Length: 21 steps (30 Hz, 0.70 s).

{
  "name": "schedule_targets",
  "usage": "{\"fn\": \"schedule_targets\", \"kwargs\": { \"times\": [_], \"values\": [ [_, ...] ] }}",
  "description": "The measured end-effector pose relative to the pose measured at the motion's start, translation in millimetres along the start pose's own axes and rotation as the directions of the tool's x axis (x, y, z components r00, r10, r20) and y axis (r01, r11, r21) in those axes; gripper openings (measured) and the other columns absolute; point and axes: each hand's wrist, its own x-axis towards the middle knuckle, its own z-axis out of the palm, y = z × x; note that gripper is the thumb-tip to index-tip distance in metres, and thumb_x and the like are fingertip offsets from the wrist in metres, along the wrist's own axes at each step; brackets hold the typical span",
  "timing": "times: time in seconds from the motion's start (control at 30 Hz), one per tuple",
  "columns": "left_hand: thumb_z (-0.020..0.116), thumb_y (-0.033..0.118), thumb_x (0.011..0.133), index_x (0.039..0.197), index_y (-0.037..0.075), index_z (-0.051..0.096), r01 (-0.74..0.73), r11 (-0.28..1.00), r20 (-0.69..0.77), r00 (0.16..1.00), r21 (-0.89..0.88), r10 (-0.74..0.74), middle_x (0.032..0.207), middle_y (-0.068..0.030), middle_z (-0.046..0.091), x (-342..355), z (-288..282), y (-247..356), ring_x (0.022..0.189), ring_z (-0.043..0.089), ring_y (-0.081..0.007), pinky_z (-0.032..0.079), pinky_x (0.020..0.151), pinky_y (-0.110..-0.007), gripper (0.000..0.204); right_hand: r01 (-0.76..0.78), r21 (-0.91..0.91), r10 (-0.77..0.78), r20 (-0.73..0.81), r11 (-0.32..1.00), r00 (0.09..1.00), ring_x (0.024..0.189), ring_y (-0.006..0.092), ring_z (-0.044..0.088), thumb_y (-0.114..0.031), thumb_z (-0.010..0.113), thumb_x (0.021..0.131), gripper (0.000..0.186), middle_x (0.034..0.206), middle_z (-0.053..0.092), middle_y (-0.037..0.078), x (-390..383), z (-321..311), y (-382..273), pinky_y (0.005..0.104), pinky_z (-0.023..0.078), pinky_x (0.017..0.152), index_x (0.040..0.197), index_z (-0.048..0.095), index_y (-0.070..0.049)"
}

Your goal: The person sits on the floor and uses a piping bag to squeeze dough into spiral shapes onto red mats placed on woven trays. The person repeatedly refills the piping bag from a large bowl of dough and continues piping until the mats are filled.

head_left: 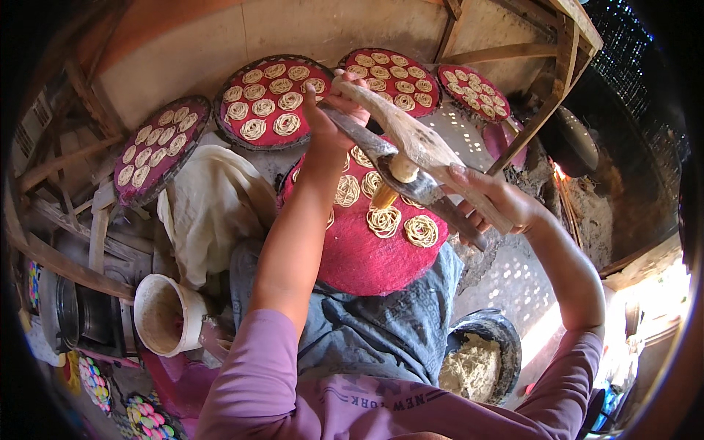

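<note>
Above the near tray (367,268), left hand (341,110) and right hand (499,202) grip a press (422,139) by opposite ends, strands (385,194) hanging beneath; coils (422,230) cover only that tray's far part, while four trays (274,139) beyond look filled.

At the frame's centre, a round tray (352,273) bearing noodle coils (384,221) lies over the person's lap (374,345), beneath a press (403,169) that spans from left hand (339,114) to right hand (507,202). Beyond it, four more laden trays (271,138) stretch across the upper frame. Over at lower left I see a bucket (192,317), a cloth (216,209) farther up; a basin (513,345) holding dough (473,370) lies lower right, a pan (568,143) upper right.
</note>
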Motion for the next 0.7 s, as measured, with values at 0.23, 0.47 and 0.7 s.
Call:
{"fn": "schedule_targets", "kwargs": {
  "times": [0.23, 0.47, 0.7],
  "values": [
    [0.062, 0.047, 0.086, 0.107, 0.011, 0.058, 0.018, 1.000, 0.005, 1.000, -0.020, -0.018, 0.100, -0.0056, 0.057, -29.3, -18.0, -33.0, 0.101, 0.052, -0.0255, 0.043, 0.096, -0.040, 0.041, -0.049, 0.017, 0.049, 0.032, 0.999, 0.998, 0.052, 0.0192, 0.062, -0.066, 0.033, 0.094, 0.076, 0.075, 0.061, 0.015, -7.9, -9.6, 29.7, 0.0300, 0.050, 0.046, 0.127, 0.049, 0.001],
    [0.064, 0.053, 0.084, 0.105, 0.009, 0.058, -0.054, 0.995, -0.028, 0.998, -0.082, 0.052, 0.099, -0.0073, 0.058, -27.0, -33.5, -36.7, 0.093, 0.054, -0.0231, 0.047, 0.056, -0.023, 0.050, 0.014, 0.528, -0.057, 0.064, 0.849, 0.996, 0.060, 0.0342, 0.066, -0.078, 0.030, 0.086, 0.087, 0.091, 0.063, 0.025, 30.5, -14.9, 77.3, 0.0393, 0.059, 0.054, 0.135, 0.043, -0.007],
    [0.067, 0.050, 0.082, 0.105, 0.009, 0.058, -0.096, 0.985, -0.041, 0.995, -0.146, 0.091, 0.101, -0.0055, 0.058, -34.3, -44.7, -29.0, 0.093, 0.053, -0.0196, 0.047, 0.053, -0.022, 0.048, -0.158, 0.898, -0.489, 0.364, 0.411, 0.793, 0.068, 0.0234, 0.056, -0.070, 0.037, 0.089, 0.076, 0.091, 0.058, 0.022, 112.9, 13.4, 134.8, 0.0285, 0.054, 0.056, 0.137, 0.041, -0.011]
  ]
}}
